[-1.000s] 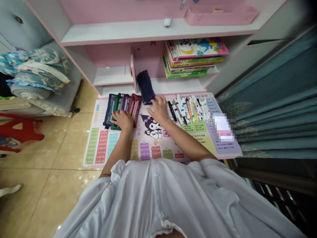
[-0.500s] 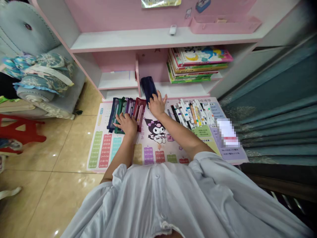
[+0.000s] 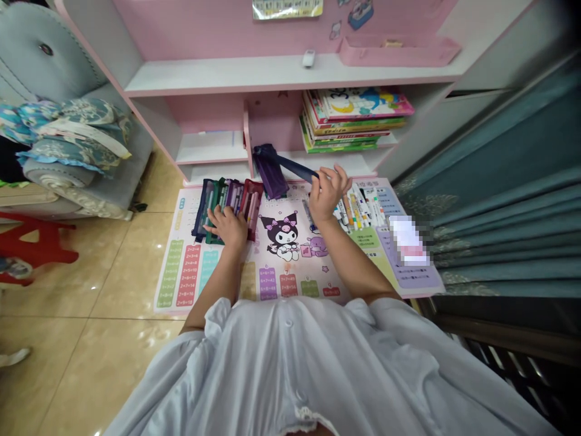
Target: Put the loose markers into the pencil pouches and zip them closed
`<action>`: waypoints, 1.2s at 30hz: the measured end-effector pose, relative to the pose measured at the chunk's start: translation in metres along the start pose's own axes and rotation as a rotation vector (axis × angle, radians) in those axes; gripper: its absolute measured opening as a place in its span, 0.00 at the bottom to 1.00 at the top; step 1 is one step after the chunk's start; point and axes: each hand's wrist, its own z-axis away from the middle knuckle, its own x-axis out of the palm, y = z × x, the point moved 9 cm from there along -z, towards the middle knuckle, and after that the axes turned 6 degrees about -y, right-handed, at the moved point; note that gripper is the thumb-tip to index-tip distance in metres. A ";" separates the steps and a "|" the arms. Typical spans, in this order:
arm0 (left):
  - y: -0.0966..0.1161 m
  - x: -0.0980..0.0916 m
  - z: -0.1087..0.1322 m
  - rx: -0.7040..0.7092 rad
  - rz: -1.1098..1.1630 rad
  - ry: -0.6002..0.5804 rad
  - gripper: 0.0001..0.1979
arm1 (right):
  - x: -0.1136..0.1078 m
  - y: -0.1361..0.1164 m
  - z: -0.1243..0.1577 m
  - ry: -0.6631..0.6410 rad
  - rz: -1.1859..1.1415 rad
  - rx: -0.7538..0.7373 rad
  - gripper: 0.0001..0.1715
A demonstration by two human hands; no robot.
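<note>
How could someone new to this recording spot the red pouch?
Find the pink-and-white shelf unit, then the printed mat before it. On the mat's left, by the left hand, pouches lie side by side. The red pouch is the right-hand end of that row, its only red one, with pink pens showing inside.

Head view looks forward and steeply down over the shirt (image 3: 272,357); left hand (image 3: 230,227), right hand (image 3: 327,197) and mat (image 3: 254,257) mid-view, near; shelf (image 3: 204,75) farther off.

Pale grey-blue top (image 3: 254,369), front buttons (image 3: 289,323), ruffled cuffs (image 3: 216,315)
</note>
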 end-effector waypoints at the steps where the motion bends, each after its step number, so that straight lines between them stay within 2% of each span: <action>1: 0.000 -0.002 0.000 0.007 0.021 0.011 0.15 | -0.011 0.003 0.005 0.022 -0.049 -0.010 0.26; 3: 0.001 -0.010 0.001 0.025 0.066 0.037 0.16 | -0.032 0.008 0.016 0.041 -0.172 -0.029 0.26; 6: 0.004 -0.026 0.005 0.095 0.136 0.057 0.18 | -0.056 0.016 0.036 0.004 -0.340 -0.018 0.23; 9: 0.010 -0.038 0.014 0.251 0.179 -0.013 0.24 | -0.070 0.024 0.059 -0.084 -0.437 0.000 0.20; 11: 0.011 -0.040 0.025 0.345 0.195 -0.098 0.23 | -0.075 0.030 0.074 -0.148 -0.470 0.014 0.19; 13: 0.009 -0.041 0.039 0.412 0.204 -0.183 0.15 | -0.077 0.038 0.089 -0.201 -0.486 0.048 0.19; 15: 0.006 -0.042 0.053 0.456 0.214 -0.215 0.10 | -0.077 0.046 0.103 -0.240 -0.489 0.089 0.19; 20: -0.004 -0.031 0.073 0.519 0.214 -0.305 0.06 | -0.064 0.055 0.126 -0.311 -0.461 0.123 0.22; 26: -0.013 -0.020 0.077 0.534 0.144 -0.339 0.04 | -0.048 0.052 0.142 -0.370 -0.350 0.139 0.22; 29: -0.011 -0.022 0.078 0.564 0.144 -0.345 0.04 | -0.062 0.039 0.144 -0.256 -0.227 0.144 0.19; 32: -0.007 -0.022 0.079 0.600 0.136 -0.364 0.04 | -0.078 0.004 0.146 -0.180 -0.158 0.069 0.13; 34: -0.004 -0.022 0.080 0.617 0.118 -0.383 0.04 | -0.075 -0.031 0.147 -0.267 -0.206 -0.042 0.10; 36: -0.002 -0.022 0.081 0.628 0.103 -0.391 0.05 | -0.060 -0.066 0.150 -0.452 -0.265 -0.157 0.10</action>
